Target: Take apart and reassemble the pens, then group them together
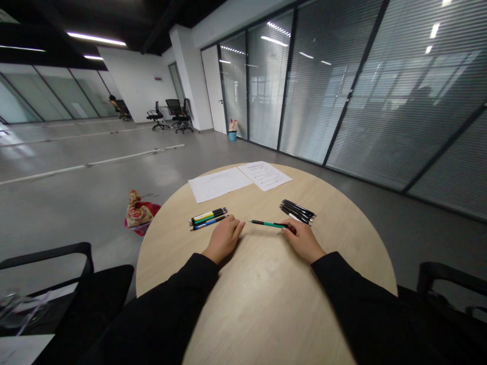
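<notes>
My right hand point(302, 239) is closed on the clip end of a green pen with a black grip point(266, 223), whose tip points left. My left hand point(225, 238) rests on the table with its fingers loosely stretched, apart from the green pen. Its fingertips are close by a blue pen point(208, 223); whether they touch it I cannot tell. That pen lies at the front of a small row of coloured pens point(207, 216). Beyond my right hand lies a bunch of several black pens point(299, 209), with a white one at its near side.
Two paper sheets, one mostly blank point(218, 185) and one printed point(265, 176), lie at the far side of the round wooden table point(266, 309). Chairs stand at my left point(110, 289) and right point(452, 276). A red and tan bag point(140, 213) sits on the floor.
</notes>
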Demonstrator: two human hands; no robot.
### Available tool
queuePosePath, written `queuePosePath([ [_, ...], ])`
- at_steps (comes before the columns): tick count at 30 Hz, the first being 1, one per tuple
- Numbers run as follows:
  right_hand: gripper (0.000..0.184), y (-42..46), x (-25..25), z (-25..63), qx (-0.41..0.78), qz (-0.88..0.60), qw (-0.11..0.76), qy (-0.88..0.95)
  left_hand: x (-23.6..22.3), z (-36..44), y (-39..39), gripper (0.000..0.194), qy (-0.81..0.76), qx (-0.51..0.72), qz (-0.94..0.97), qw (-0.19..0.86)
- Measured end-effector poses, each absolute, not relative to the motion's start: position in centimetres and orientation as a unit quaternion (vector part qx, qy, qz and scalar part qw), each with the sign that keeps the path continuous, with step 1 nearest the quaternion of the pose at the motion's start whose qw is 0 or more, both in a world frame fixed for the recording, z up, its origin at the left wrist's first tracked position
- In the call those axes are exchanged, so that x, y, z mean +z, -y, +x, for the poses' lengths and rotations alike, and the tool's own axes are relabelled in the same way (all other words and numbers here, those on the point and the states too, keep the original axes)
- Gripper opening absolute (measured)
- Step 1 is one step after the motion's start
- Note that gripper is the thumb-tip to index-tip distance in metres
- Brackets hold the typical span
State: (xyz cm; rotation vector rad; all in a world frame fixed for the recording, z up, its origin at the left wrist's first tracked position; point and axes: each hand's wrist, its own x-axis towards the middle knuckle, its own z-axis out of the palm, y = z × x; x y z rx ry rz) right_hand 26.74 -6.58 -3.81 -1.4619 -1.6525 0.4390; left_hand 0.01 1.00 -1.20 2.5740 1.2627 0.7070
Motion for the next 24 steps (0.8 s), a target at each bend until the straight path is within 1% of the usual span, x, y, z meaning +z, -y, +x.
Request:
queuePosePath([
  [3,0.019,6.6,-3.8,26.8,0.178,-0.586,0.432,0.662,-1.2,-0.1,-0.9,0.044,-0.436,0.203,0.875,0.048],
  [5,0.019,6.6,-3.9,26.8,0.178,-0.587,0.432,0.661,-1.4,-0.1,-0.9,0.042,-0.432,0.18,0.883,0.038],
  [10,0.02,6.5,-4.0,26.8,0.181,-0.586,0.432,0.661,-2.0,-0.3,-1.2,0.036,-0.421,0.166,0.89,0.053],
  [20,0.019,6.6,-3.8,26.8,0.178,-0.588,0.425,0.665,-2.3,-0.4,-1.2,0.007,-0.409,0.201,0.886,0.084],
  [21,0.019,6.6,-3.8,26.8,0.178,-0.587,0.425,0.665,-2.4,-0.4,-1.2,0.007,-0.409,0.207,0.884,0.088],
  [24,0.019,6.6,-3.8,26.8,0.18,-0.586,0.426,0.666,-2.5,-0.3,-1.2,0.017,-0.402,0.234,0.878,0.114],
])
